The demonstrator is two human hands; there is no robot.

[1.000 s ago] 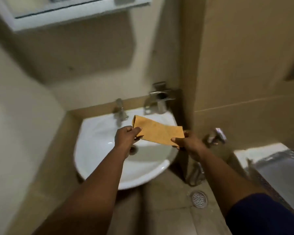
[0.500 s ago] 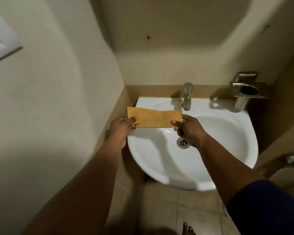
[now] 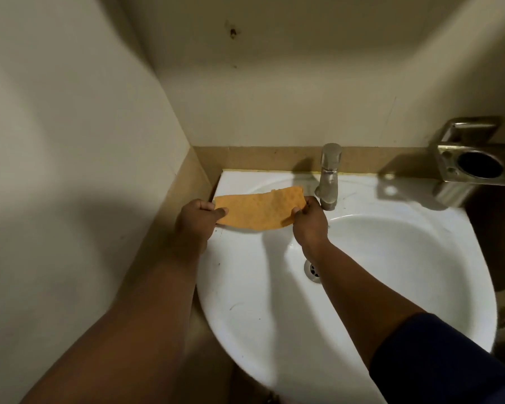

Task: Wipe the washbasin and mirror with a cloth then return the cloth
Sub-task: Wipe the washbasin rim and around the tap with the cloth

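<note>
crosswise: cloth (image 3: 260, 209) btwn both hands, ~level

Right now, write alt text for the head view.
Two bare hands, left hand and right hand, stretch a flat orange cloth above the back left rim of a white ceramic washbasin, beside a silver metal tap; each grip pinches one end.

Glossy basin, matt cloth, brushed metal fittings.
Washbasin (image 3: 362, 258): white glazed ceramic, smooth, shiny, faint dark scuffs at 8 o'clock on the rim. Cloth (image 3: 260, 209): orange, thin, matt, slightly pitted texture, frayed top edge. Tap (image 3: 328, 176) at 12 o'clock: brushed metal, satin sheen. Holder (image 3: 475, 158) at 2 o'clock: same dull steel look. Drain ring (image 3: 312, 271): polished metal. Walls (image 3: 70, 141): matt cream paint, a few dark marks. Skirting strip (image 3: 260, 158): tan tile, matt, speckled.
</note>
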